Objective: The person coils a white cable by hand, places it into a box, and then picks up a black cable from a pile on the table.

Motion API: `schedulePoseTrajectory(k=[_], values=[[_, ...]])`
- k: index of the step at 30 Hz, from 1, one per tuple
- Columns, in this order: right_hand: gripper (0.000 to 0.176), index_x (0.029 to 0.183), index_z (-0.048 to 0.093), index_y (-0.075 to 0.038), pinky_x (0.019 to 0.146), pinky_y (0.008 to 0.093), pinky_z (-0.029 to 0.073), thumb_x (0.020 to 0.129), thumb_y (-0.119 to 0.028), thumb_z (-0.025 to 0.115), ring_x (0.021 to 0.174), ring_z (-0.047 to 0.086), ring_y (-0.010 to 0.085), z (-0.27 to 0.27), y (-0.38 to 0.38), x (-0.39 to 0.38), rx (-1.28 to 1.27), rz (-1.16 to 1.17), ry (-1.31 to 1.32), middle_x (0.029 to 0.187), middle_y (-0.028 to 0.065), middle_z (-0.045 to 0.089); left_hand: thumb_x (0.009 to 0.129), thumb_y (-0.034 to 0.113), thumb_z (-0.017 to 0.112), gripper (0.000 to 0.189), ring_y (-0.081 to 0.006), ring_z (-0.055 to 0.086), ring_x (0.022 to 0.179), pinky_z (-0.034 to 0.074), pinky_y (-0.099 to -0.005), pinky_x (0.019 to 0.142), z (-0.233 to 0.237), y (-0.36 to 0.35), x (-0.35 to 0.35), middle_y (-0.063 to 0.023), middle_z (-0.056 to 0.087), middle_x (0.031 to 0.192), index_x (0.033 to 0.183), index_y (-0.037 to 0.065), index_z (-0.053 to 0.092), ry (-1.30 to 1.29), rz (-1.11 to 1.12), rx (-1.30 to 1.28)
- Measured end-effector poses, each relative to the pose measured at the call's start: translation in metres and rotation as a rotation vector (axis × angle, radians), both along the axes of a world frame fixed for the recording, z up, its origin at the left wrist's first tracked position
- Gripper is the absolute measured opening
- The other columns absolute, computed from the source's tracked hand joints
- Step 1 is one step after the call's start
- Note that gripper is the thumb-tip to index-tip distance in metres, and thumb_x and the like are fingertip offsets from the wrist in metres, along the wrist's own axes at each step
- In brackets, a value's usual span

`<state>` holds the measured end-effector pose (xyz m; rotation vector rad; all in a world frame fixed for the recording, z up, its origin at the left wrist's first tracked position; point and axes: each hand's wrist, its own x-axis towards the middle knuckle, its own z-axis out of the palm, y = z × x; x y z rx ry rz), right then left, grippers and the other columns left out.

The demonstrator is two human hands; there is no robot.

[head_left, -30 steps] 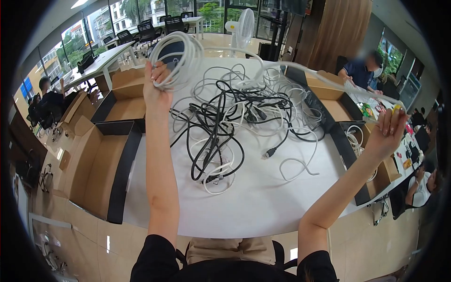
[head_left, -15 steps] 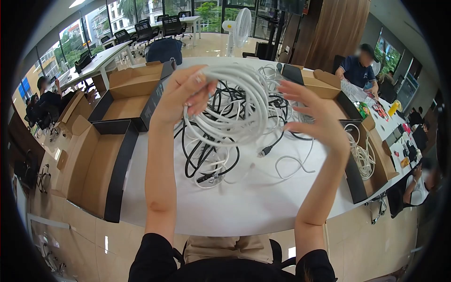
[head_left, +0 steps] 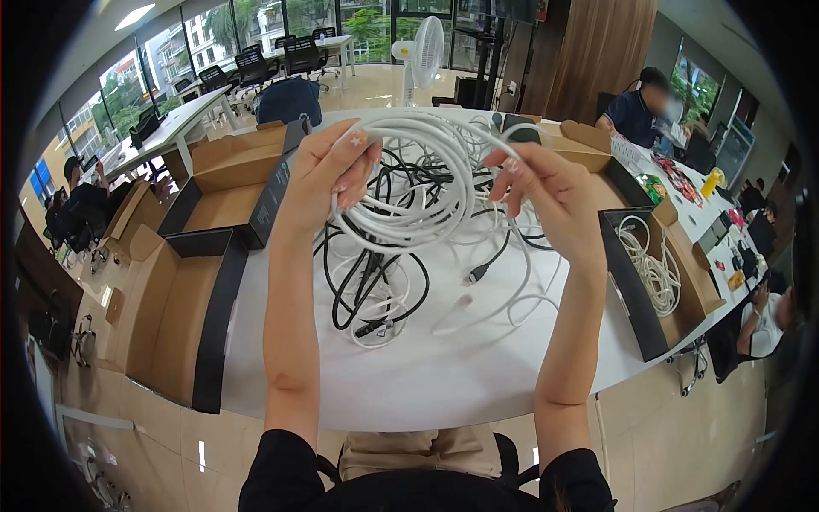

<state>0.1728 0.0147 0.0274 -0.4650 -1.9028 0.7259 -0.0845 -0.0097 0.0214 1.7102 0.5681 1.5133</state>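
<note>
White worktop (head_left: 384, 384), strewn with tangled cables (head_left: 368, 269); open cardboard boxes (head_left: 166, 320) at both sides; standing fan (head_left: 429, 51), tiled floor (head_left: 171, 444), windows (head_left: 368, 38) beyond. Coiled white cable (head_left: 461, 179): above the tangled cables, grasped in the left hand (head_left: 337, 175). Right hand (head_left: 546, 192): half a second ago spread open, now pinching the same cable at its side.

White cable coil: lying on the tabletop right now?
No, the left hand grips the white cable coil and holds it up above the tabletop.
</note>
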Motion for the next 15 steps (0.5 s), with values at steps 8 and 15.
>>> schedulePoseTrajectory(k=[8,15], values=[[0.021,0.09,0.06,-0.001,0.043,0.0151,0.029,0.094,-0.015,0.045,0.045,0.034,-0.0007,0.002,-0.009,-0.012,0.099,-0.147,0.237,0.058,-0.0027,0.052,0.094,0.025,0.044,0.031,-0.0019,0.031,0.038,0.027,-0.0174,0.037,-0.005,0.009,0.015,0.0047,0.035,0.049,0.081,-0.002,0.052,-0.028,0.065,0.073],[0.016,0.097,0.059,-0.001,0.046,0.0179,0.032,0.089,-0.013,0.053,0.059,0.04,0.0053,-0.003,-0.003,-0.02,0.163,-0.237,0.175,0.073,0.0025,0.056,0.095,0.028,0.042,0.034,-0.0023,0.032,0.038,0.028,-0.0181,0.036,-0.012,0.02,0.016,0.0042,0.034,0.05,0.081,-0.001,0.051,-0.178,0.002,0.11]])
